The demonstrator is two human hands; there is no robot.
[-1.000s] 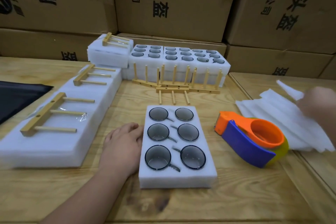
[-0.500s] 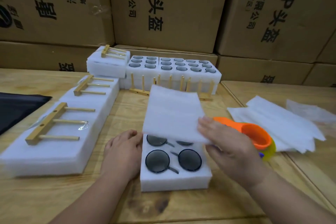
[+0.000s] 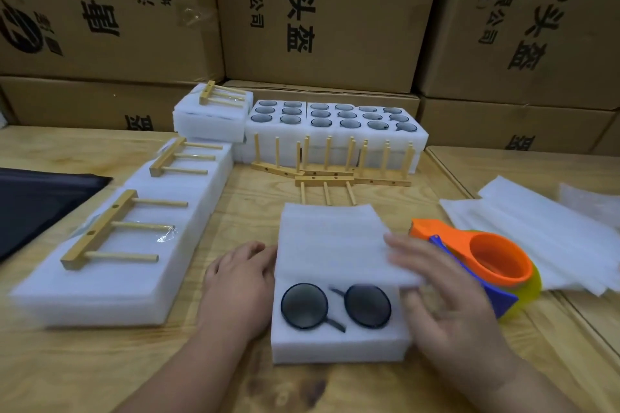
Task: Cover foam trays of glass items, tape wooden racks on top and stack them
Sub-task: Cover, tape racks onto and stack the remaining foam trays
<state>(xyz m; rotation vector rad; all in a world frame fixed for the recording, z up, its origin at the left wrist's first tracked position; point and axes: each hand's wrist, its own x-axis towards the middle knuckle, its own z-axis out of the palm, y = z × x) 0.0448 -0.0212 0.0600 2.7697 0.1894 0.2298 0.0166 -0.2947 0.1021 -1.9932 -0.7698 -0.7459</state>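
Note:
A white foam tray point(image 3: 339, 345) lies on the wooden table in front of me, with dark glass cups point(image 3: 303, 305) sunk in its holes. A thin white foam sheet point(image 3: 332, 241) covers its far part, leaving two cups in view at the near end. My right hand point(image 3: 446, 305) holds the sheet at its near right corner, fingers on top and thumb below. My left hand point(image 3: 238, 282) rests flat on the table against the tray's left side. Loose wooden racks point(image 3: 328, 174) lie just beyond the tray.
An orange and blue tape dispenser point(image 3: 486, 261) sits right of the tray, beside a pile of foam sheets point(image 3: 536, 235). Covered foam blocks point(image 3: 134, 278) with racks on top run along the left. Uncovered cup trays point(image 3: 335, 117) stand at the back before cardboard boxes. A black sheet point(image 3: 40, 204) lies far left.
My right hand took a foam sheet from the pile at the right, carried it over the tray and lowered it onto the far cups. My left hand stayed beside the tray.

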